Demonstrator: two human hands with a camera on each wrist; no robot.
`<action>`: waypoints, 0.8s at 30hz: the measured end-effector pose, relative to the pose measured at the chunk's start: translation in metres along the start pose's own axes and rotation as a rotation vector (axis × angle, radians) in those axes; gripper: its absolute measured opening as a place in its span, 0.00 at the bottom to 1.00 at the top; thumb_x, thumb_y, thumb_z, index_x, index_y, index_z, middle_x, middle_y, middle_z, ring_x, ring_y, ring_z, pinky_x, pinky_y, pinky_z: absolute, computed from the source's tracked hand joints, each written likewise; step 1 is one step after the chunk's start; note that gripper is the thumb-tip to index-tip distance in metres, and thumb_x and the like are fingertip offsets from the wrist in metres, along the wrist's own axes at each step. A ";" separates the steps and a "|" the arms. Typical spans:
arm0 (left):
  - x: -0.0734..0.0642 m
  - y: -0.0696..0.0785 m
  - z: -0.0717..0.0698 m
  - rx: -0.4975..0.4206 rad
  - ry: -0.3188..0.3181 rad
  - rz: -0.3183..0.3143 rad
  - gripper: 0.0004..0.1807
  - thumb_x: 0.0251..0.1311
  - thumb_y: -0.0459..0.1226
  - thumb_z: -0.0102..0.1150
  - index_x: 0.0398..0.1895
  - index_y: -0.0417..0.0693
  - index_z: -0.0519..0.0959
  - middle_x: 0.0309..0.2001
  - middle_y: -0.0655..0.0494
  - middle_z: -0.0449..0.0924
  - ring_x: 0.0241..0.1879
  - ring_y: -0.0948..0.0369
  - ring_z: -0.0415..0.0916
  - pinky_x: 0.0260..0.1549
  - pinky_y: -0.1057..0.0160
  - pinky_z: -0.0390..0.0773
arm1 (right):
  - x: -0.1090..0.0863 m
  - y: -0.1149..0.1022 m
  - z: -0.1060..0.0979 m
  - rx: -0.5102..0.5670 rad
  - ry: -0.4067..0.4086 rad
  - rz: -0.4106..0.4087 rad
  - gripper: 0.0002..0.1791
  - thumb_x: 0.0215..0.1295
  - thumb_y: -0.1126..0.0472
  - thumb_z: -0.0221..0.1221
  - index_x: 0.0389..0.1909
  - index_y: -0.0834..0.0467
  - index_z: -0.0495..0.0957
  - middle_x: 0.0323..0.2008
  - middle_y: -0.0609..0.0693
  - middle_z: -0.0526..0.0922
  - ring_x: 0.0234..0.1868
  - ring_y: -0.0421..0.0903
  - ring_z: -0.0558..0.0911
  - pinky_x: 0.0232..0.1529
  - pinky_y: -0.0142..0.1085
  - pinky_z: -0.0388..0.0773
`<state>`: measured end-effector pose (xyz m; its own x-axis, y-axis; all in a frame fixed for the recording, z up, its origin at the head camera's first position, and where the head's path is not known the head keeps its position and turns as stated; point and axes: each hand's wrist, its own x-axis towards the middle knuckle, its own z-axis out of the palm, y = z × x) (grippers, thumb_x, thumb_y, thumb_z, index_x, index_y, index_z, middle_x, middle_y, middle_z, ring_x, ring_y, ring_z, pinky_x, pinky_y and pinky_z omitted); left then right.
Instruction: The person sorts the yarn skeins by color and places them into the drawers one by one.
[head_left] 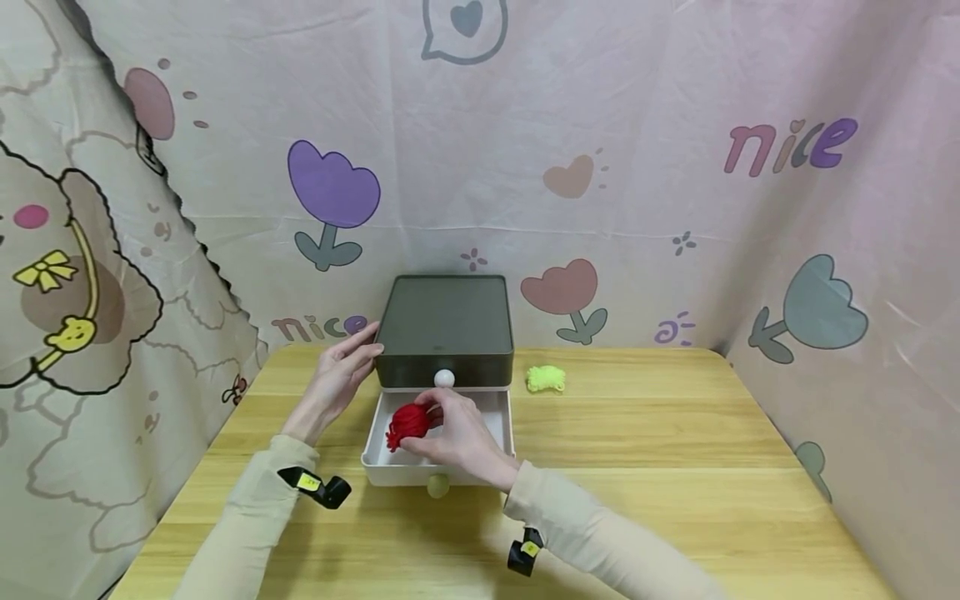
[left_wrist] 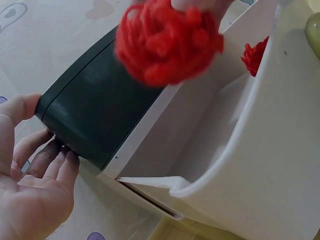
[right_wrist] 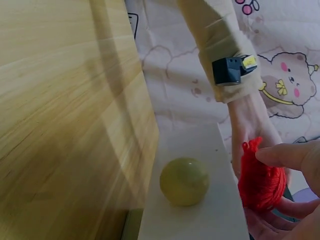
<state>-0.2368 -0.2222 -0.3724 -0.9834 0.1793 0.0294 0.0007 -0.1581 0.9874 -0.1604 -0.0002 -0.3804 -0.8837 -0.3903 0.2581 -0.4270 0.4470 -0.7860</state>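
A bundle of red yarn (head_left: 409, 423) is pinched between the thumb and fingers of my right hand (head_left: 467, 435). It hangs over the pulled-out white drawer (head_left: 384, 475), with its frayed end towards the left. In the left wrist view, a second red yarn piece (left_wrist: 255, 56) shows inside the drawer near its front wall; in the head view my right hand seems to cover it. My left hand (head_left: 339, 379) touches the left side of the dark green drawer box (head_left: 450, 317), thumb by its top edge and fingers lower down.
A bright yellow-green yarn bundle (head_left: 546, 378) lies on the wooden table (head_left: 645, 467), right of the box. The upper drawer has a white knob (head_left: 445, 378), the lower one an olive knob (head_left: 438, 486). A printed curtain (head_left: 630, 100) hangs behind.
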 end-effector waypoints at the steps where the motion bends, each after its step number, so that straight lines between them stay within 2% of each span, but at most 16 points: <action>1: 0.000 0.000 0.000 -0.006 -0.001 0.000 0.34 0.74 0.34 0.51 0.79 0.41 0.54 0.84 0.52 0.38 0.82 0.53 0.38 0.80 0.50 0.46 | 0.000 0.001 0.001 -0.004 0.000 -0.004 0.26 0.53 0.61 0.74 0.52 0.62 0.79 0.46 0.54 0.87 0.41 0.46 0.87 0.49 0.42 0.87; 4: 0.000 -0.001 0.001 -0.012 -0.002 0.001 0.34 0.74 0.34 0.50 0.79 0.40 0.54 0.84 0.52 0.38 0.82 0.54 0.39 0.80 0.51 0.46 | -0.001 0.004 0.000 0.004 0.008 -0.015 0.27 0.54 0.62 0.73 0.55 0.65 0.78 0.49 0.57 0.86 0.45 0.50 0.87 0.51 0.40 0.86; 8: 0.000 -0.001 0.000 -0.003 -0.003 0.000 0.34 0.74 0.33 0.50 0.79 0.40 0.53 0.84 0.52 0.38 0.82 0.53 0.38 0.80 0.51 0.46 | -0.003 0.007 -0.004 0.069 0.034 -0.052 0.26 0.56 0.65 0.71 0.55 0.68 0.77 0.50 0.62 0.85 0.48 0.55 0.87 0.53 0.40 0.86; 16: 0.001 0.000 0.000 -0.019 -0.005 0.006 0.34 0.73 0.32 0.50 0.79 0.39 0.52 0.84 0.52 0.36 0.82 0.53 0.37 0.80 0.51 0.44 | -0.012 0.008 -0.014 0.161 0.076 -0.128 0.22 0.57 0.67 0.70 0.52 0.68 0.78 0.47 0.66 0.85 0.45 0.61 0.87 0.50 0.46 0.87; 24: 0.001 -0.001 0.000 -0.012 -0.006 0.009 0.34 0.73 0.33 0.50 0.79 0.40 0.52 0.84 0.51 0.36 0.82 0.52 0.37 0.80 0.50 0.44 | -0.030 0.014 -0.017 0.246 0.158 -0.161 0.19 0.57 0.68 0.70 0.49 0.66 0.79 0.44 0.65 0.84 0.39 0.59 0.86 0.44 0.44 0.88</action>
<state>-0.2377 -0.2221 -0.3731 -0.9823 0.1832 0.0392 0.0073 -0.1716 0.9851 -0.1436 0.0314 -0.3893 -0.8358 -0.3018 0.4587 -0.5214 0.1746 -0.8352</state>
